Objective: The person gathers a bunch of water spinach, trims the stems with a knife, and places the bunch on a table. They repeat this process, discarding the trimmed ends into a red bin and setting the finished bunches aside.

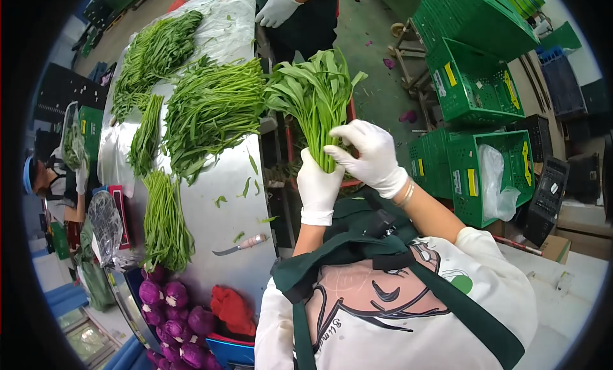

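Observation:
My left hand (317, 188), in a white glove, is closed round the lower stems of a bunch of leafy greens that looks like water spinach (313, 92). The bunch stands upright with its leaves spread away from me. My right hand (371, 158), also gloved, is at the right side of the stems. Its thumb and forefinger are apart, with their tips against the stems. Left of my hands, on the metal table (220, 268), lie a large heap of the same greens (214, 108) and a curved-blade knife (241, 244) with a light handle.
More greens (156, 50) and a long-stemmed bunch (164, 220) lie on the table. Red onions (177, 294) and a red cloth (233, 310) are near its front. Green crates (491, 172) stand right. A co-worker's gloved hand (278, 10) is across; another person (57, 185) is left.

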`<action>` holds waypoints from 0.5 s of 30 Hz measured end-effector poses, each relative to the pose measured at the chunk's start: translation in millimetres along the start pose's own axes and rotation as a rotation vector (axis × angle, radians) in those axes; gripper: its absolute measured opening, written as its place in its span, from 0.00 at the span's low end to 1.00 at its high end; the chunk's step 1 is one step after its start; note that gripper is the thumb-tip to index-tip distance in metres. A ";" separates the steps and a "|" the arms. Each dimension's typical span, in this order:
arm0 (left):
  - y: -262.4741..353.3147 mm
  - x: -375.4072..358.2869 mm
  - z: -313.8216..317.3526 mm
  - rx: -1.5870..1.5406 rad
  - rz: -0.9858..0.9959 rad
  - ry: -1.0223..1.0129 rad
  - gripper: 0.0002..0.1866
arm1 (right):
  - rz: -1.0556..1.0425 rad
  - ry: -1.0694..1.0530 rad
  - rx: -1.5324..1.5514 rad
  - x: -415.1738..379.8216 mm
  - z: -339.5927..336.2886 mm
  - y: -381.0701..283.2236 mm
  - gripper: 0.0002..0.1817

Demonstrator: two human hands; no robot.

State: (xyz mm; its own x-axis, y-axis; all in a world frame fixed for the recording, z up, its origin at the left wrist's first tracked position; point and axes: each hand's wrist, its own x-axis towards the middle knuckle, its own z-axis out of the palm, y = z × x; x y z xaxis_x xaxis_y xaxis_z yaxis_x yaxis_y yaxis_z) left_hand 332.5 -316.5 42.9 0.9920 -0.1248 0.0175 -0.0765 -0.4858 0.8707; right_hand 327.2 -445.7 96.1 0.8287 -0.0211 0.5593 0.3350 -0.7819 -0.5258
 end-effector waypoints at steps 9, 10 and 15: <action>-2.4 3.0 2.1 0.047 -0.085 -0.019 0.23 | 0.401 -0.152 -0.084 3.3 8.7 -1.4 0.16; -3.7 3.6 2.6 0.066 -0.105 -0.034 0.23 | 0.392 -0.140 -0.060 2.6 12.1 1.1 0.15; -4.4 4.5 7.0 0.052 -0.029 0.000 0.23 | 0.309 -0.046 0.125 -3.6 18.0 3.0 0.10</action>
State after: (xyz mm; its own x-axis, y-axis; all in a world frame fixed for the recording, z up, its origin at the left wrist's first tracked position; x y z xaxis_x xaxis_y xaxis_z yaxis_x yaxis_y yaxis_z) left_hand 336.6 -321.0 35.7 0.9939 -0.1097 -0.0071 -0.0528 -0.5332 0.8443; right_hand 333.3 -436.8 81.0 0.9182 -0.2142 0.3332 0.1153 -0.6602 -0.7422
